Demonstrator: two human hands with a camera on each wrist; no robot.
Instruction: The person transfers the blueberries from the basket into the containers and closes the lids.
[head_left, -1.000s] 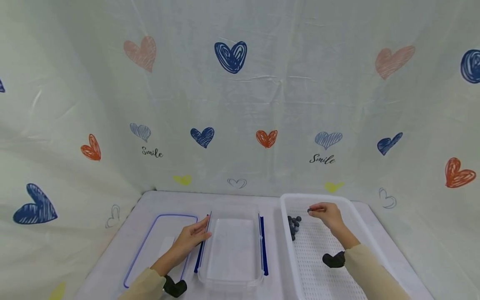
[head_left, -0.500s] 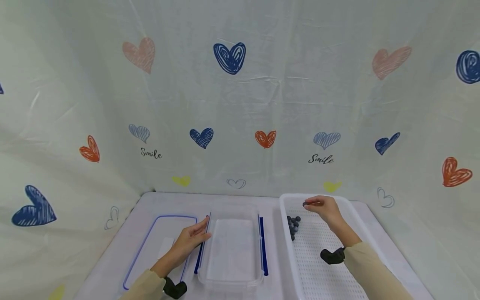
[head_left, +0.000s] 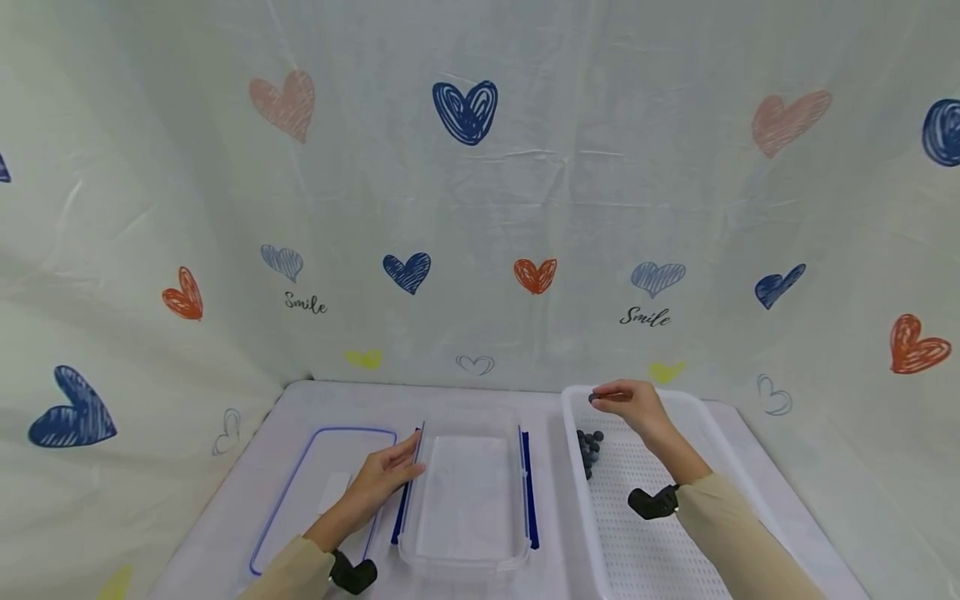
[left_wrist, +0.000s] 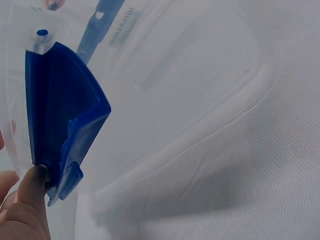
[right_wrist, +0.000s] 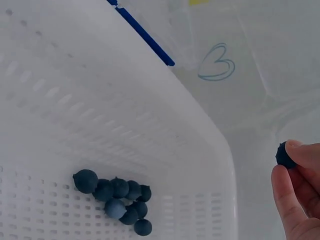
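Box (head_left: 465, 500), just one, stays gripped at its side by the left hand (head_left: 381, 477), one lid (head_left: 322, 475) lying left of that hand. Well apart, the right hand (head_left: 633, 406) has swung leftward, pinching one berry (right_wrist: 283, 156) near one tray's (head_left: 645, 467) far rim, apparently mid-carry; nine berries (right_wrist: 119, 187) lie nearer than that hand, inside.

A person's right hand (head_left: 633, 406) is pinching a round, dark-blue berry (right_wrist: 282, 156) near the 11 o'clock corner of a white basket (head_left: 630, 558), more berries (right_wrist: 119, 188) clustering inside at 10 o'clock, while the left hand (head_left: 379, 479) is holding an uncovered, blue-clasped clear box (head_left: 467, 504) at its 9 o'clock side.
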